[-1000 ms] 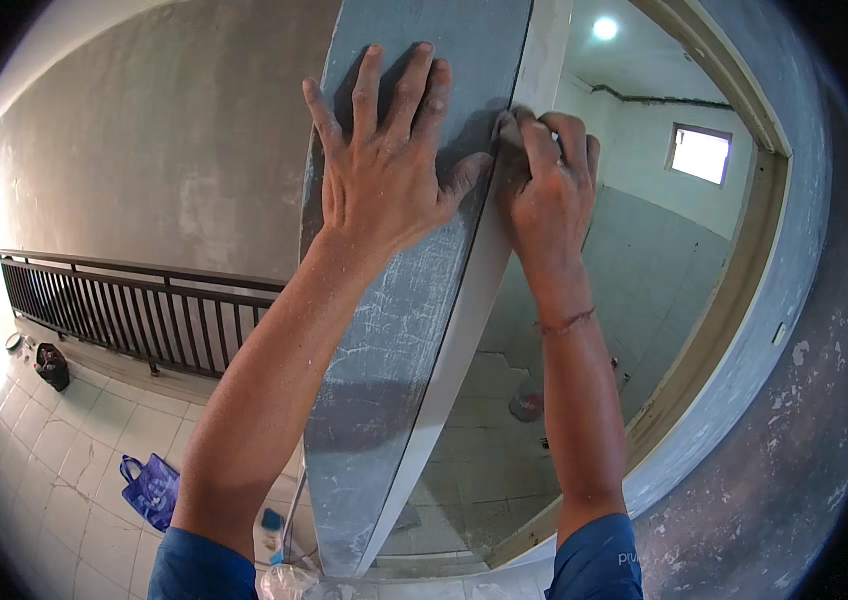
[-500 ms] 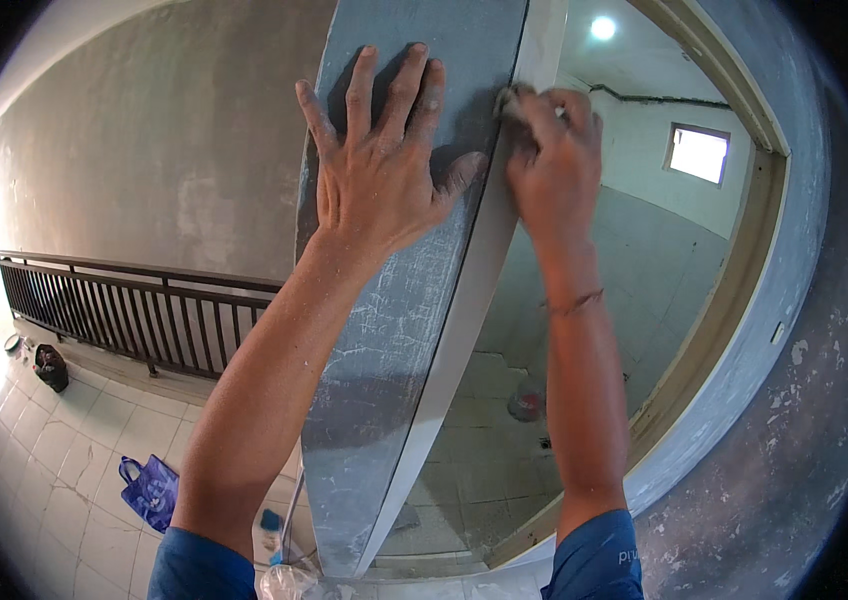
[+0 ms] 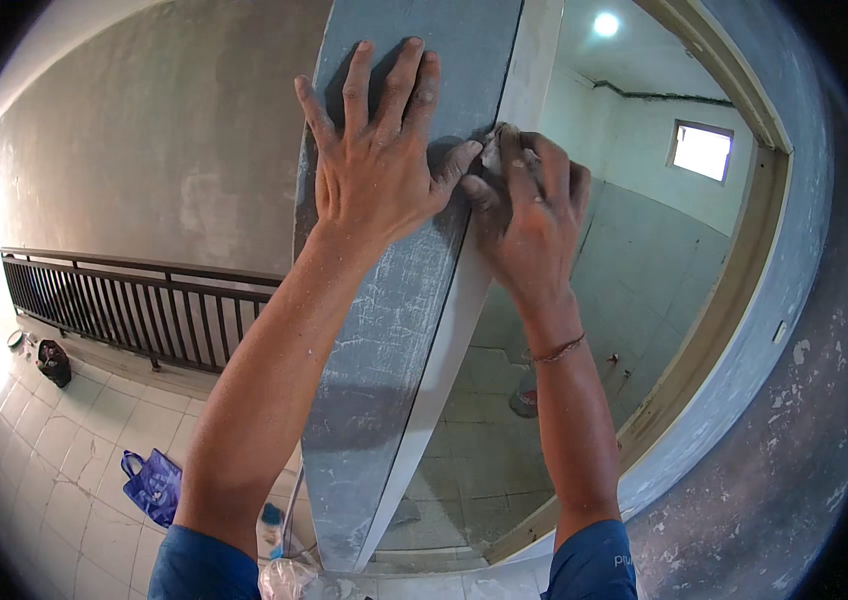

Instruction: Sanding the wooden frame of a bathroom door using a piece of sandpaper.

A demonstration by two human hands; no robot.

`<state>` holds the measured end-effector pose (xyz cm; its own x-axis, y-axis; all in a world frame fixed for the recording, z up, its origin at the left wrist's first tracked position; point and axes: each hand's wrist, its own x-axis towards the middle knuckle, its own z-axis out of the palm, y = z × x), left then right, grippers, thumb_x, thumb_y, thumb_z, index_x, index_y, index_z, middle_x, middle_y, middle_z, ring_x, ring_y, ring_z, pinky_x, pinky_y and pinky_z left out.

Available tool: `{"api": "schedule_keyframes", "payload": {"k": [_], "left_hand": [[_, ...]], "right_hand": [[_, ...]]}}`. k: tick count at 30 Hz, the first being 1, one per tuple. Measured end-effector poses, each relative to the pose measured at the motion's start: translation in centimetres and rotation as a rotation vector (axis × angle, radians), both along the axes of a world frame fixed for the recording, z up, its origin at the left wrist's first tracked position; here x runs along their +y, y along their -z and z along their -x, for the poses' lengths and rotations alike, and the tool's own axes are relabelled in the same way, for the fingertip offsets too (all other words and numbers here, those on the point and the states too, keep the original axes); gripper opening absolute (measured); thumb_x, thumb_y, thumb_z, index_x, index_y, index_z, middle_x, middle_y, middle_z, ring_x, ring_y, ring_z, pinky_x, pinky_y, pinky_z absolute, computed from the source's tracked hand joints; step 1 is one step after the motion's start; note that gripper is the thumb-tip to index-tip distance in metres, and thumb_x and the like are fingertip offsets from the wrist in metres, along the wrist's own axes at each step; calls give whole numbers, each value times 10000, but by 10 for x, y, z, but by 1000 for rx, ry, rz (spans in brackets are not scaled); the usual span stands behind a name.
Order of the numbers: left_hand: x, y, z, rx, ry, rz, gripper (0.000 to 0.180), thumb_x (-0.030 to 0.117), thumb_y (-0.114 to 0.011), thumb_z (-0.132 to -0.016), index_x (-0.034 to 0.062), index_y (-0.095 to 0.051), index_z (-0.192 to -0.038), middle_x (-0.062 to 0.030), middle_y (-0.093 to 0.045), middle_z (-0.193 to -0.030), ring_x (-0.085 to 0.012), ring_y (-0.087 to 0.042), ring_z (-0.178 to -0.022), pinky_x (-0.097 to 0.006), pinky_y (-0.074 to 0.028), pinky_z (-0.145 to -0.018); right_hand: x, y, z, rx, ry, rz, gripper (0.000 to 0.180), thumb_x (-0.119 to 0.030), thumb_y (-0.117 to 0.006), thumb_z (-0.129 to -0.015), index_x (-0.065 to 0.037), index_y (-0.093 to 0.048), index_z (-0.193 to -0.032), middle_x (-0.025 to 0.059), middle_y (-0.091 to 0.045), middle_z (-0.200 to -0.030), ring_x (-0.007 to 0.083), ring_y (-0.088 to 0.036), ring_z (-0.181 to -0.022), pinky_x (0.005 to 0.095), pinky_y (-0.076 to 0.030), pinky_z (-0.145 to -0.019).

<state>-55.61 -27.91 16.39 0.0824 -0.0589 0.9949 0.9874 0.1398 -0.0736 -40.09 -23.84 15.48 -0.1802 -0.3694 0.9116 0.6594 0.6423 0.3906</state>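
A grey door leaf (image 3: 394, 330) stands ajar in front of me, its pale narrow edge (image 3: 449, 330) facing me. My left hand (image 3: 374, 170) lies flat on the grey face, fingers spread upward. My right hand (image 3: 529, 215) is closed around a small pale piece, likely sandpaper (image 3: 494, 150), pressed against the door's edge beside my left thumb. A thin cord bracelet circles my right wrist.
A wooden door frame (image 3: 744, 290) opens onto a tiled room with a small window (image 3: 701, 150). A dark railing (image 3: 134, 300) runs along the tiled corridor on the left. A blue bag (image 3: 152, 485), a bottle (image 3: 271, 530) and a dark bundle (image 3: 52, 362) sit on the floor.
My right hand has slid a little down the door edge after moving up. My left hand stays spread on the door face.
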Motion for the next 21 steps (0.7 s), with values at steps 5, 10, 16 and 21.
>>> {"api": "schedule_keyframes", "payload": {"k": [5, 10, 16, 21], "left_hand": [[2, -2, -1, 5, 19, -33, 718, 541, -552, -864, 163, -356, -1443, -4, -281, -1504, -300, -172, -1403, -721, -138, -1064], [-2, -2, -5, -13, 23, -8, 712, 526, -566, -863, 165, -358, -1441, 2, -281, -1504, -290, -175, -1404, -711, -134, -1073], [0, -1, 0, -6, 26, -15, 722, 528, -575, -858, 164, -357, -1441, 1, -286, -1502, -288, -184, -1401, -699, -130, -1083], [0, 0, -1, -13, 42, -10, 726, 531, -577, -857, 160, -357, -1441, -1, -284, -1504, -290, -189, -1400, -697, -133, -1083]], "right_hand": [[3, 7, -1, 42, 178, 55, 289, -93, -605, -823, -109, -655, -1107, 50, -534, -1099, 266, -513, -985, 399, -434, -808], [-10, -1, -5, 58, 233, -44, 256, -62, -599, -799, -90, -656, -1047, 46, -525, -1064, 243, -530, -964, 398, -438, -795], [-26, -2, -3, -23, 324, 133, 201, -40, -602, -791, -58, -645, -986, 44, -534, -1020, 217, -556, -962, 372, -460, -808], [-22, 2, -5, -42, 345, 32, 243, -40, -612, -786, -53, -623, -1029, 51, -557, -977, 215, -579, -939, 360, -477, -820]]}}
